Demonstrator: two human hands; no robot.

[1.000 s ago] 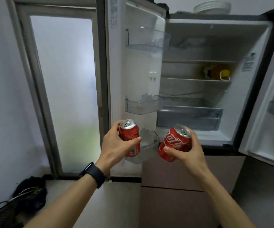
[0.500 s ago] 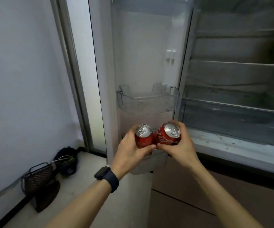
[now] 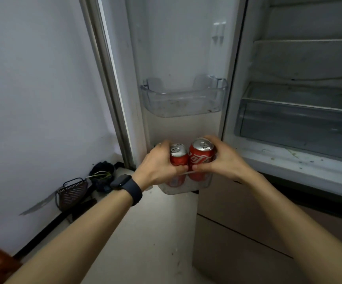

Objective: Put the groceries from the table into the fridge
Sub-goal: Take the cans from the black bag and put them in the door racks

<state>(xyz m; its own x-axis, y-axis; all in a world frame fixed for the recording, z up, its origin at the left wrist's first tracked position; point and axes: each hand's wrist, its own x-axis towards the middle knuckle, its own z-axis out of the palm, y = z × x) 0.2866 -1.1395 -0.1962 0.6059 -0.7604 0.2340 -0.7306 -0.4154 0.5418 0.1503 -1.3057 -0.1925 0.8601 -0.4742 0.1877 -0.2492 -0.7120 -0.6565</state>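
Grey wall [image 3: 32, 78], floor basket [image 3: 71, 193] | upper door bin [image 3: 183, 103] — above gripped cans [image 3: 200, 158]

Found on the right-hand red aluminium drinks can [image 3: 200, 159]: white looping script of the Coca-Cola brand, running sideways across the can wall. Only part of the wording shows above the thumb of the right grip [image 3: 225, 160]; recorded as partial but recognisable. On the left-hand red aluminium drinks can [image 3: 178, 159]: print largely covered by the left grip [image 3: 157, 166], not readable. Silver lids of both cans: any embossing too small to make out.
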